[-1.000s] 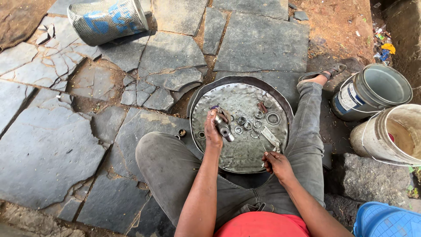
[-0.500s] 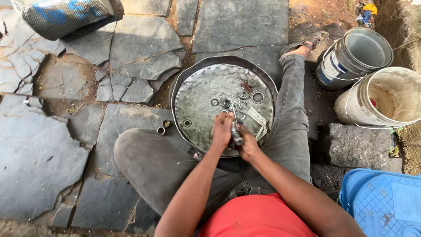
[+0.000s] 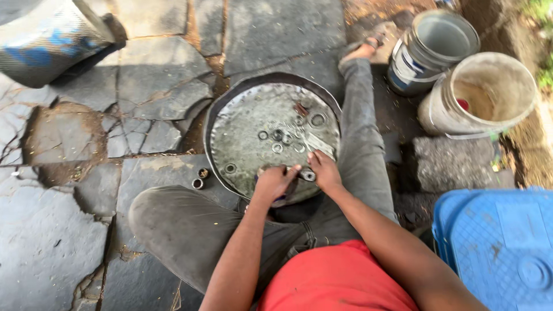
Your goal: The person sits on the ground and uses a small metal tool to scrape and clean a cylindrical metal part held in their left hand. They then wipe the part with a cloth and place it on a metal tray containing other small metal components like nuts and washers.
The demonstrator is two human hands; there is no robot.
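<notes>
both hands meet at lower centre, over the near rim of the pan [image 3: 230,109] wedged between the legs. left hand [image 3: 275,183] and right hand [image 3: 324,171] each grip the small metal part [image 3: 307,174], above loose washers [image 3: 277,135].

- Open room across the left half of the round metal pan [image 3: 242,144], bare but for one washer [image 3: 230,168].
- Cluttered on the right half: rings and washers [image 3: 282,138], a rusty bolt [image 3: 300,108], close together.
- Blocked at the near rim by the left hand [image 3: 275,181] and right hand [image 3: 324,170], almost touching, around a small metal part [image 3: 305,174].
- Hemmed in by bent legs [image 3: 357,115] on both sides.
- Two small nuts [image 3: 200,178] on the stone paving [image 3: 63,242], just outside the left rim.
- Walled on the right by two buckets [image 3: 461,86] and a blue crate [image 3: 501,247].
</notes>
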